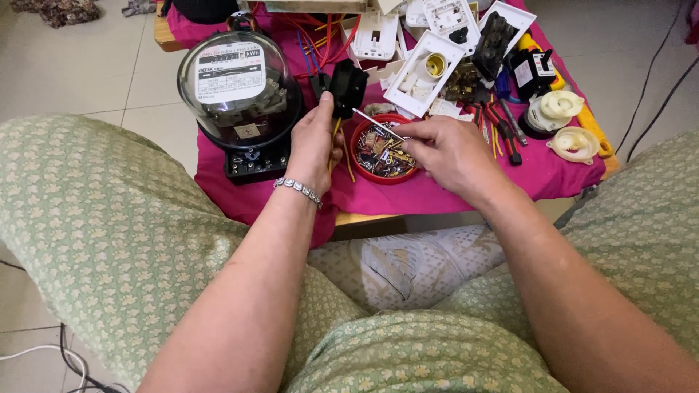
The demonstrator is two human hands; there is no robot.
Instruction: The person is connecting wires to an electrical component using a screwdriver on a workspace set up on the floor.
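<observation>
My left hand (314,138), with a silver bracelet on its wrist, grips a black electrical plug-like part (346,86) from below and holds it upright over the pink cloth. In my right hand (448,151) is a thin screwdriver (378,124) whose metal tip points up-left at the base of the black part. Both hands hover over a red round tray (362,173) filled with several small screws and metal bits.
A glass-domed electricity meter (239,94) stands left of my left hand on a low table under the pink cloth (437,193). White switch plates (424,73), red-handled pliers (502,127), round cream sockets (575,142) and red wires lie behind and right. My knees flank the table.
</observation>
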